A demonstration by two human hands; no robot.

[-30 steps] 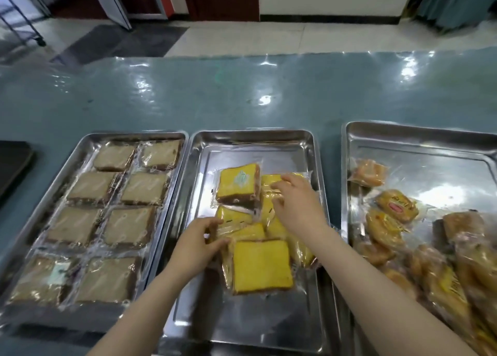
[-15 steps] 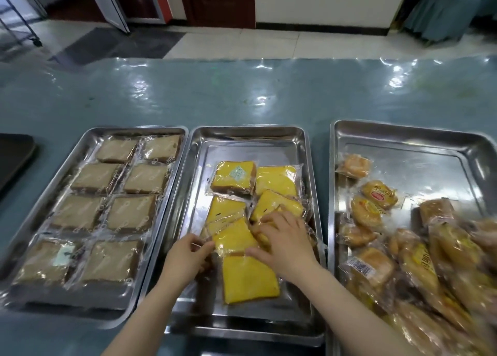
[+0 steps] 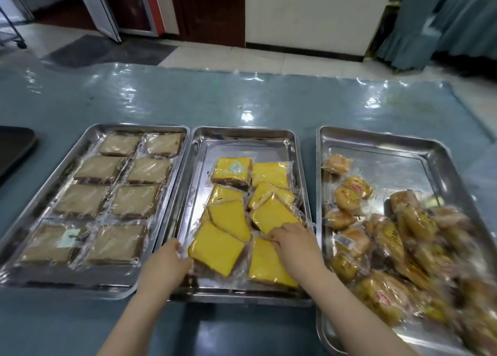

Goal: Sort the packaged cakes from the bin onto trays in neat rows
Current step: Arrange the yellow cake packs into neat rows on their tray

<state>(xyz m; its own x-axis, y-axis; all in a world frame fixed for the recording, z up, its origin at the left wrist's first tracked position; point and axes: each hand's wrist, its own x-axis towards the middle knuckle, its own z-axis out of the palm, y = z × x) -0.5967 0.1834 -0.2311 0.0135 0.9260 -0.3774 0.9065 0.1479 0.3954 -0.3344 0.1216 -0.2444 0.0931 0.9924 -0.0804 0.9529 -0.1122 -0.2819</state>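
- Left steel tray (image 3: 88,279): eight wrapped brown cakes (image 3: 135,201), two neat rows, done.
- Middle steel tray (image 3: 243,134): yellow wrapped cakes (image 3: 216,248) askew; left hand (image 3: 166,264) and right hand (image 3: 294,244), fingers relaxed, nudge them.
- Right steel bin (image 3: 376,143): many wrapped buns (image 3: 347,199) remain.

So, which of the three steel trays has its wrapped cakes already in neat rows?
The left steel tray: its pale brown square cakes lie flat in two straight columns. The yellow cakes in the middle tray overlap askew; the right tray holds a loose heap.
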